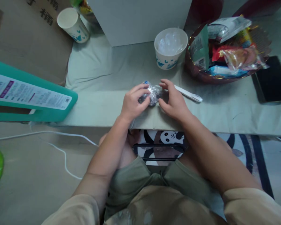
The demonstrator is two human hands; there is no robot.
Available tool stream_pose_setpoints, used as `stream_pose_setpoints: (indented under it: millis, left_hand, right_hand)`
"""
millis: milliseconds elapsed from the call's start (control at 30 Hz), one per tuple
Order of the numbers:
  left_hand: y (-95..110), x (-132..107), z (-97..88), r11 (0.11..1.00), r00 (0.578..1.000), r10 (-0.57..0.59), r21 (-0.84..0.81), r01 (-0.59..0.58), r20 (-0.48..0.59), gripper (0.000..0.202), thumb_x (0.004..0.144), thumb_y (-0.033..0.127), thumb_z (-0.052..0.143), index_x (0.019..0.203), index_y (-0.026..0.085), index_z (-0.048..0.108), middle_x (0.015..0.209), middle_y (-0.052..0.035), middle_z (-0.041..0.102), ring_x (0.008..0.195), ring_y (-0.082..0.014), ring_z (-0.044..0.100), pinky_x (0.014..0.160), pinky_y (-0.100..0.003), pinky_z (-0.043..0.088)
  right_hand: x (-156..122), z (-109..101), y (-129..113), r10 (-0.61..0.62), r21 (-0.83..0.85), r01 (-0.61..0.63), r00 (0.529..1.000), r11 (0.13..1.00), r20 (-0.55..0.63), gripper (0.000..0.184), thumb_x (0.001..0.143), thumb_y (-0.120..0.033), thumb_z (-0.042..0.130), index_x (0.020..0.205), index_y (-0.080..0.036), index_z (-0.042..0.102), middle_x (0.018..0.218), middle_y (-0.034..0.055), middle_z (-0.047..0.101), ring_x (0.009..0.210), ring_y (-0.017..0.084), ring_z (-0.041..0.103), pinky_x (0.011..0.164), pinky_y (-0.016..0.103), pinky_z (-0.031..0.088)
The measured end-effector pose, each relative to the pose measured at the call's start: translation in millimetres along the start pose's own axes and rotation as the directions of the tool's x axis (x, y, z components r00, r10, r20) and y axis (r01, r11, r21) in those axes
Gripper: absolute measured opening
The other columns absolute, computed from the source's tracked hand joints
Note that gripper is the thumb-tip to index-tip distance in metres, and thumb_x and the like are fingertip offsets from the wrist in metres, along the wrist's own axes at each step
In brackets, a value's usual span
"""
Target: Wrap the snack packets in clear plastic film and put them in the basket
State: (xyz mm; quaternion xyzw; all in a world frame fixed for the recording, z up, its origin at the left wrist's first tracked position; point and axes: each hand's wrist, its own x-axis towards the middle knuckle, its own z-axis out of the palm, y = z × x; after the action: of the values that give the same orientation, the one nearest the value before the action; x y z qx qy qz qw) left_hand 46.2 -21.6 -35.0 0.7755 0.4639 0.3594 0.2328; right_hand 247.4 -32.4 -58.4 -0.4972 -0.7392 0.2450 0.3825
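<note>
A small crinkled clear-plastic packet with a dark thing inside lies near the front edge of a low table covered in pale green cloth. My left hand has its fingers curled over the packet's left side, gripping it. My right hand pinches the packet's right end between thumb and fingertips. A white pen-like stick lies just behind my right hand.
A paper cup lined with clear plastic stands behind the hands. A dark red bowl full of wrapped snacks sits at the right, a black phone beside it. Another paper cup and a teal box are at the left. A white cable runs over the floor.
</note>
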Motion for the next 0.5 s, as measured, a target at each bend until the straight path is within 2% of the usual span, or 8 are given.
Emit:
stream_pose_setpoints:
  millis: [67, 100, 167, 233, 267, 333, 500]
  left_hand:
    - [1, 0, 1.3, 0.975, 0.989, -0.119, -0.196, 0.101, -0.087, 0.013, 0.088, 0.033, 0.068, 0.089, 0.021, 0.072, 0.111, -0.0077, 0.079, 0.114, -0.0237, 0.073, 0.107, -0.042, 0.055]
    - [0, 1, 1.0, 0.935, 0.972, -0.203, -0.318, 0.158, -0.114, 0.015, 0.088, 0.037, 0.068, 0.088, 0.022, 0.07, 0.104, -0.0065, 0.08, 0.108, -0.0231, 0.075, 0.102, -0.041, 0.058]
    - [-4, 3, -2.0, 0.796, 0.919, -0.378, -0.548, 0.259, -0.114, 0.022, 0.087, 0.045, 0.069, 0.087, 0.023, 0.066, 0.093, -0.0041, 0.079, 0.096, -0.0224, 0.077, 0.09, -0.038, 0.062]
    - [-10, 6, -7.9, 0.649, 0.858, -0.509, -0.687, 0.325, -0.075, 0.029, 0.083, 0.052, 0.071, 0.086, 0.025, 0.061, 0.087, -0.0029, 0.077, 0.091, -0.0228, 0.077, 0.081, -0.036, 0.064]
    - [-15, 7, -11.7, 0.598, 0.829, -0.556, -0.72, 0.352, -0.056, 0.032, 0.081, 0.054, 0.072, 0.085, 0.025, 0.059, 0.086, -0.0029, 0.076, 0.091, -0.0231, 0.077, 0.078, -0.035, 0.064]
    - [-25, 9, -19.3, 0.552, 0.785, -0.619, -0.726, 0.409, -0.028, 0.037, 0.079, 0.059, 0.069, 0.08, 0.025, 0.054, 0.084, -0.0036, 0.074, 0.092, -0.0231, 0.076, 0.073, -0.034, 0.063]
    - [-52, 8, -34.0, 0.588, 0.736, -0.676, -0.618, 0.521, -0.023, 0.043, 0.076, 0.064, 0.06, 0.075, 0.025, 0.043, 0.074, -0.0044, 0.065, 0.086, -0.0221, 0.074, 0.062, -0.03, 0.059]
  right_hand:
    - [4, 1, -1, -0.014, 0.031, 0.013, 1.0, 0.999, 0.021, 0.069, 0.078, -0.019, 0.056, 0.146, -0.018, 0.045, 0.126, 0.0148, 0.067, 0.114, 0.031, 0.062, 0.098, 0.048, 0.05]
    - [5, 1, -3, -0.027, 0.032, 0.026, 0.999, 0.999, 0.029, 0.068, 0.076, -0.017, 0.055, 0.144, -0.018, 0.048, 0.119, 0.0135, 0.068, 0.109, 0.03, 0.063, 0.095, 0.046, 0.05]
    - [6, -1, -5, -0.049, 0.021, 0.049, 0.998, 0.999, 0.039, 0.055, 0.075, -0.013, 0.053, 0.129, -0.019, 0.061, 0.103, 0.0105, 0.067, 0.098, 0.028, 0.063, 0.089, 0.044, 0.05]
    - [5, -7, -7, -0.055, 0.021, 0.055, 0.998, 0.998, 0.034, 0.036, 0.076, -0.012, 0.05, 0.105, -0.02, 0.07, 0.093, 0.0083, 0.064, 0.09, 0.026, 0.061, 0.083, 0.041, 0.049]
    - [5, -10, -8, -0.056, 0.028, 0.055, 0.998, 0.998, 0.028, 0.028, 0.076, -0.011, 0.05, 0.093, -0.021, 0.07, 0.09, 0.0078, 0.063, 0.087, 0.025, 0.061, 0.081, 0.04, 0.049]
    - [2, -19, -9, -0.048, 0.032, 0.048, 0.999, 0.998, 0.01, 0.02, 0.077, -0.012, 0.05, 0.079, -0.022, 0.067, 0.091, 0.0076, 0.064, 0.087, 0.024, 0.062, 0.08, 0.04, 0.049]
    - [-5, -42, -7, 0.064, -0.041, -0.067, 0.995, 0.997, -0.079, 0.021, 0.077, -0.011, 0.051, 0.076, -0.024, 0.067, 0.09, 0.0061, 0.069, 0.09, 0.024, 0.066, 0.088, 0.042, 0.052]
